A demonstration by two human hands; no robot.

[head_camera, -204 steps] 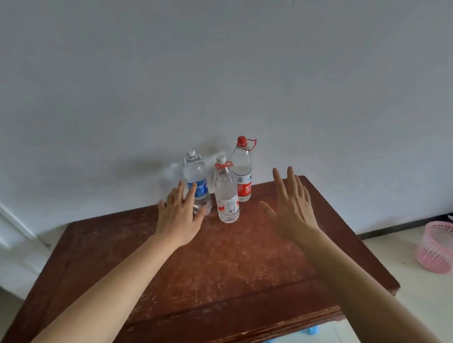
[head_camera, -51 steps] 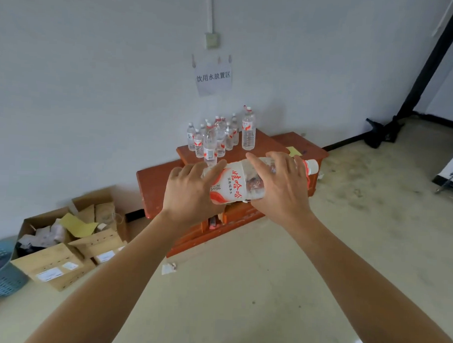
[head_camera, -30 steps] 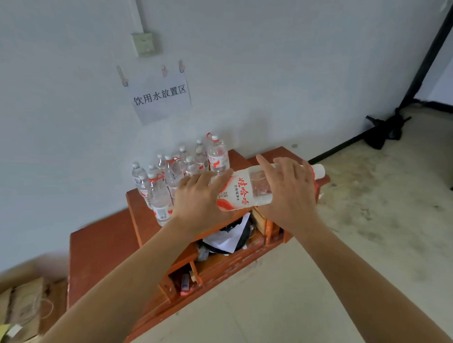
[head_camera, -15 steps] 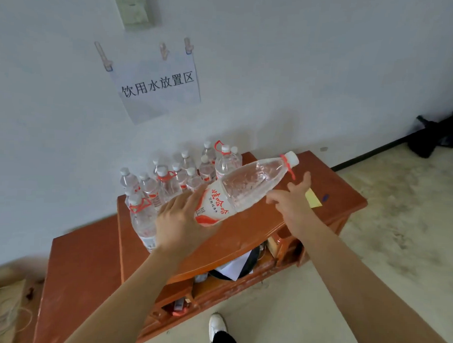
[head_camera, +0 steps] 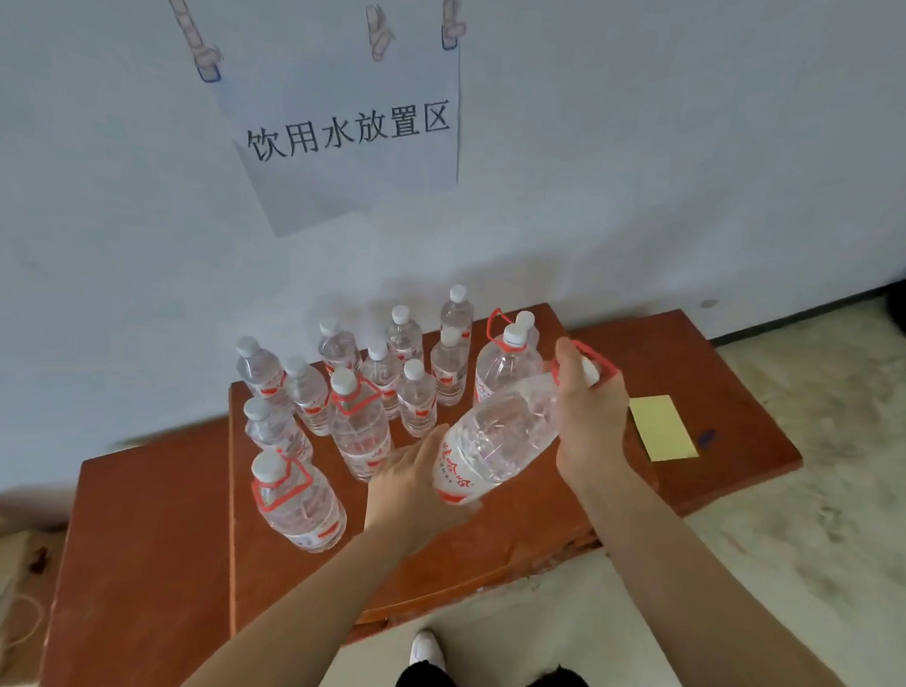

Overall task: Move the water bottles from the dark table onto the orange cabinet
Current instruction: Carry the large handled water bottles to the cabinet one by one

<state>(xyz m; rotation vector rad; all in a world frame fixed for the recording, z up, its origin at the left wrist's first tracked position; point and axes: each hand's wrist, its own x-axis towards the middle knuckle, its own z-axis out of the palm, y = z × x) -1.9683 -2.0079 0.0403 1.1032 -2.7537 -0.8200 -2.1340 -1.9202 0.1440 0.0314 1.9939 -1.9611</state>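
I hold a large clear water bottle (head_camera: pixel 494 440) with a red and white label, tilted with its cap up to the right, just above the orange cabinet (head_camera: pixel 563 522). My left hand (head_camera: pixel 410 488) cups its base from below and behind. My right hand (head_camera: pixel 587 415) grips its neck near the red carry handle. Several water bottles (head_camera: pixel 382 392) stand upright on the cabinet's back left part by the wall. One large bottle (head_camera: pixel 299 502) stands at the front left and another (head_camera: pixel 506 365) just behind the held one.
A yellow sticky note (head_camera: pixel 661 427) lies on the cabinet's right part. A lower orange section (head_camera: pixel 140 563) extends to the left. A paper sign (head_camera: pixel 350 129) hangs on the white wall. My shoes (head_camera: pixel 425 650) are on the floor below the cabinet's edge.
I have come closer to the cabinet. The bottle has come down toward the cabinet top, and my right hand has closed round its neck.
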